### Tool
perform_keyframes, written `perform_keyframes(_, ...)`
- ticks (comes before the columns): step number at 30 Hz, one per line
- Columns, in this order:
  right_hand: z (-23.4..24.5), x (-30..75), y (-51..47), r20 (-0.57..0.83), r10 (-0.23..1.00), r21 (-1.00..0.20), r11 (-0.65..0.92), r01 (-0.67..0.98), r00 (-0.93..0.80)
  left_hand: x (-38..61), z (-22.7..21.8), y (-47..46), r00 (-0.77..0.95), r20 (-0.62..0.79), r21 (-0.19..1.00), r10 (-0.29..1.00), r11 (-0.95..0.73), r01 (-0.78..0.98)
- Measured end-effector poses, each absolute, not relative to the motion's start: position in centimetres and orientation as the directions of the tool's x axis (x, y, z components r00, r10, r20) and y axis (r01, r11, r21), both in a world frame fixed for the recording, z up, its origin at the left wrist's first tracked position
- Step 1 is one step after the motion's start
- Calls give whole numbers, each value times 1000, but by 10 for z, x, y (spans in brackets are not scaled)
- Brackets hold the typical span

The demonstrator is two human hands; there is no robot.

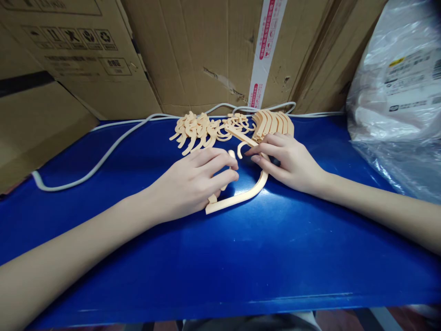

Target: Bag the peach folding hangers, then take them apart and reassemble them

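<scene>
My right hand (291, 161) pinches a beige plastic clothes hanger (239, 199) at its middle, beside the small curved hook (240, 150). One bent arm of the hanger curves down toward me, and the other points away to the back left. My left hand (198, 181) is closed around a small beige curved piece (232, 154), mostly hidden by the fingers. Its lower fingers are beside the near end of the hanger. Behind my hands lie a pile of beige curved pieces (192, 131), a heap of beige hooks (237, 123) and a row of stacked beige hanger arms (275, 123).
The blue tabletop (275, 262) spreads under everything. A white cable (103, 158) loops along the left and back. Cardboard boxes (206, 50) wall off the back and left. A clear plastic bag with a label (406, 92) bulges at the right.
</scene>
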State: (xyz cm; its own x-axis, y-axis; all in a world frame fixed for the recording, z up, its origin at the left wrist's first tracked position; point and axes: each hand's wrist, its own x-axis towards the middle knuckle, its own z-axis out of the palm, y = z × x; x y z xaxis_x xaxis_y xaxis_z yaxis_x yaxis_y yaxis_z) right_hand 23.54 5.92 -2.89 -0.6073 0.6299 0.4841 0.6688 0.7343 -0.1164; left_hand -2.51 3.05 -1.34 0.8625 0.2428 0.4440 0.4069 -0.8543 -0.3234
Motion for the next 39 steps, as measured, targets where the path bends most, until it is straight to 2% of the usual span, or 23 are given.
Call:
perform_keyframes(7, -29, 236, 59, 488, 639, -117, 723, 681, -595, -27, -14, 32, 839, 378, -236, 392, -835, 497)
perform_keyframes(23, -30, 237, 59, 492, 639, -110, 719, 686, -591, -25, -13, 31, 850, 377, -202, 368, -863, 463)
perform_keyframes(29, -30, 237, 60, 489, 640, -117, 721, 683, -592, -25, -11, 27, 858, 347, -10, 378, -913, 407)
perform_keyframes(31, -30, 237, 60, 484, 638, -125, 728, 674, -599, -25, -11, 26, 872, 325, 13, 367, -923, 384)
perform_keyframes(34, -31, 237, 61, 471, 619, -145, 757, 637, -629, -26, -12, 28, 865, 320, -44, 387, -906, 422)
perform_keyframes(39, -31, 239, 60, 426, 554, -172, 826, 537, -715, -29, -12, 34, 779, 448, -235, 438, -783, 576)
